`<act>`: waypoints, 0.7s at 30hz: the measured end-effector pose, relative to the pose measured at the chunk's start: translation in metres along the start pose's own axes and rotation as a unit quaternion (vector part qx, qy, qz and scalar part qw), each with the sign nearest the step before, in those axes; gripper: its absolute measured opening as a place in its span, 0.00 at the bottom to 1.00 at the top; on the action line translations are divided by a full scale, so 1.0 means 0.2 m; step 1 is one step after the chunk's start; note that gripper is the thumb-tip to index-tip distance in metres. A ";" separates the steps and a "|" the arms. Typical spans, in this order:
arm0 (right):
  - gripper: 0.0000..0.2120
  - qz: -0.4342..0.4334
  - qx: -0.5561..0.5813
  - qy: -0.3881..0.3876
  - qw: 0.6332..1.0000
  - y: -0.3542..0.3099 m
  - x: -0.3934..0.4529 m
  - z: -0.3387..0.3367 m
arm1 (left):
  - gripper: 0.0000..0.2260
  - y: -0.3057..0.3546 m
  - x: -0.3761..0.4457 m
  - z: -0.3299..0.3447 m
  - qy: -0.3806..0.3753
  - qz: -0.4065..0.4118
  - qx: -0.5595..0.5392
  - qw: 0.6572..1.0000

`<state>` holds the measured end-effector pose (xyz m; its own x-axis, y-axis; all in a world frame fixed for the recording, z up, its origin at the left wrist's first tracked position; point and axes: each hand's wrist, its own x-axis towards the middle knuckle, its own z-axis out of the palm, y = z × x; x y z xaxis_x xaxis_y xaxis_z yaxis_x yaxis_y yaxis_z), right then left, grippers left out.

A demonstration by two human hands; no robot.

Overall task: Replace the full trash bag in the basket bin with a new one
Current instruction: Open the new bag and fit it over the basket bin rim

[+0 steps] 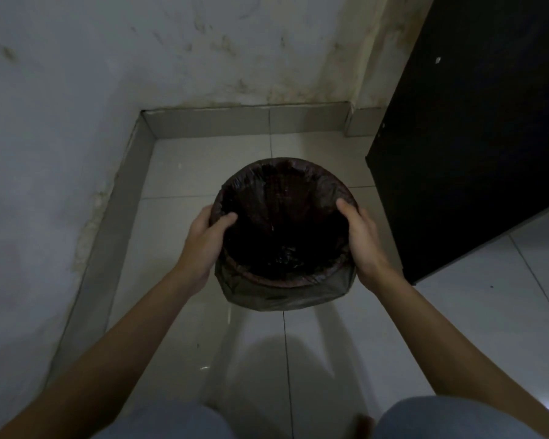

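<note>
In the tiled corner beside a black cabinet panel (476,128), the round brown woven basket bin (301,282), lined with a dark plastic trash bag (282,294), is gripped at its rim by the left hand (203,239) and right hand (363,237), fingers curled over the edge.

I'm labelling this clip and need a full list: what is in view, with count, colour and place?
basket bin: one, dark brown, on the floor near the corner.
trash bag: one, dark, lining the bin, edge folded over its rim.
floor: pale glossy tiles.
wall: pale, stained, left and behind.
cabinet: one, black, right.
left hand: grips the bin's left rim.
right hand: grips the right rim.
knees: two, blue trousers, bottom edge.
</note>
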<state>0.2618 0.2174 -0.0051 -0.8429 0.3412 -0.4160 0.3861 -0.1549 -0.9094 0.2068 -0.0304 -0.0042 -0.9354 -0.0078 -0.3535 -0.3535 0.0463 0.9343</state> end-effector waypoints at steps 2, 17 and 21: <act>0.32 0.007 -0.030 0.007 1.000 -0.01 0.00 -0.02 | 0.13 -0.02 0.01 -0.01 -0.002 0.007 0.047 0.999; 0.28 -0.210 -0.342 0.062 0.914 -0.16 0.21 0.07 | 0.25 0.12 0.26 0.07 -0.001 0.254 0.320 0.913; 0.28 -0.218 -0.351 0.073 0.908 -0.24 0.35 0.08 | 0.25 0.17 0.40 0.13 0.009 0.267 0.327 0.906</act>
<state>0.1786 0.2346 0.0104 -0.9345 0.3542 0.0345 0.2139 0.6364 -0.7411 0.1195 -0.0038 -0.0012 -0.9734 0.1755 0.1476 0.2263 0.6310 0.7421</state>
